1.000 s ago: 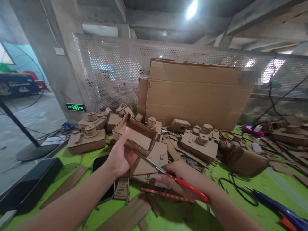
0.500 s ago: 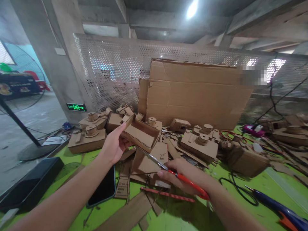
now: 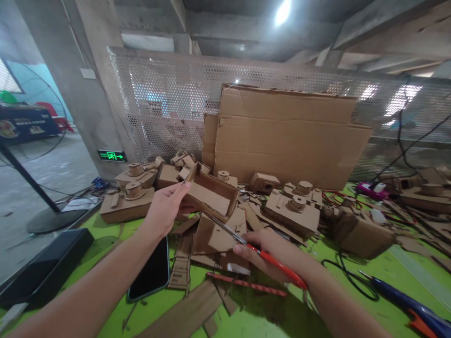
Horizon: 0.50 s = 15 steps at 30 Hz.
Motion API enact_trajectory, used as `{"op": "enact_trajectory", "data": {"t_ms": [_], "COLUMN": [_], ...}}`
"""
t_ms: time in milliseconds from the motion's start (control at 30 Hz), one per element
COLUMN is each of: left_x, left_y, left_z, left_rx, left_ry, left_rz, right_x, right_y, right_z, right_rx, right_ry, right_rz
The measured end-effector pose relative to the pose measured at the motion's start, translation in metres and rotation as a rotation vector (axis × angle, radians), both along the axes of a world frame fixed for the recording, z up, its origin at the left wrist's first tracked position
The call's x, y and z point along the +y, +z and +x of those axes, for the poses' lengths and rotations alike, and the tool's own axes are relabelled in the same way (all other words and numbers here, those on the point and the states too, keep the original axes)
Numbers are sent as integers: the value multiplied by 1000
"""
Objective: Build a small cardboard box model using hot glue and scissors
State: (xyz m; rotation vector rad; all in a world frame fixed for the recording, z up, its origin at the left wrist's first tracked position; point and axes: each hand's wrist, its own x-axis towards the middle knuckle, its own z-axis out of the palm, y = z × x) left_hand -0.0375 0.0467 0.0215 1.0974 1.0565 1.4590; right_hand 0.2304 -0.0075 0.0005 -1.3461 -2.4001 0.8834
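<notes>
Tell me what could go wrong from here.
The scissors in the right hand have their blades close along the near side of the open cardboard box; a slip might dent it or nick the left hand, which grips its left end. The left forearm passes close by the phone and might knock it.

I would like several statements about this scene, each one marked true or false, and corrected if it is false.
1. The left hand holds an open cardboard box. True.
2. The right hand holds a blue pen. False: it holds red-handled scissors.
3. A phone lies on the green table. True.
4. The large cardboard sheet lies flat. False: it stands upright behind the small boxes.
5. The dark blue tool at lower right is in neither hand. True.
</notes>
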Motion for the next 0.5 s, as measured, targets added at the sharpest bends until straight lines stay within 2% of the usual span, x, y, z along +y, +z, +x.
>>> {"op": "enact_trajectory", "data": {"t_ms": [100, 267, 500], "left_x": [0, -2, 1], "left_y": [-1, -1, -3], "left_z": [1, 3, -1], "left_rx": [12, 29, -9], "left_ry": [8, 14, 57], "left_rz": [17, 16, 33], "right_x": [0, -1, -6], "right_y": [0, -2, 5], "right_z": [-2, -5, 1], "right_rx": [1, -10, 7], "right_ry": [12, -45, 48], "right_rz": [28, 55, 21]}}
